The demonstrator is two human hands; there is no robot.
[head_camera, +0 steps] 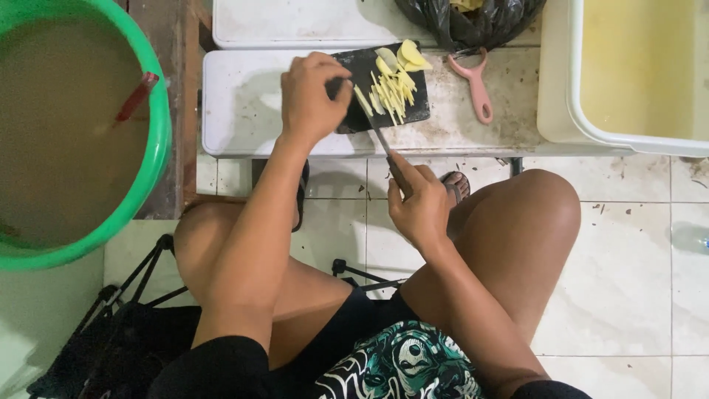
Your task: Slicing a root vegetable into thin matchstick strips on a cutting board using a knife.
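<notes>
Pale yellow potato strips [388,94] lie at the centre top of the frame, and we start our note from the hands working them. Our right hand [421,205] is clenched round the handle of a knife [381,140], its blade running up and left onto the black cutting board [384,85]. Our left hand [312,96] rests curled at the board's left end, fingers bent down at the blade side; whether it pins a slice underneath we cannot tell.

On the board we count a fan of cut strips, with several uncut slices [402,58] stacked just above them toward the upper right. We judge the cutting partly done: a good share is in strips, the round slices remain.

Outward from the board: it sits on a white, stained low table [244,118]. A pink peeler [476,85] lies just right of the board. A black bag [473,22] sits at the top edge. A white tub [591,125] of yellowish water fills the upper right, a green basin [159,148] of cloudy water the upper left.
</notes>
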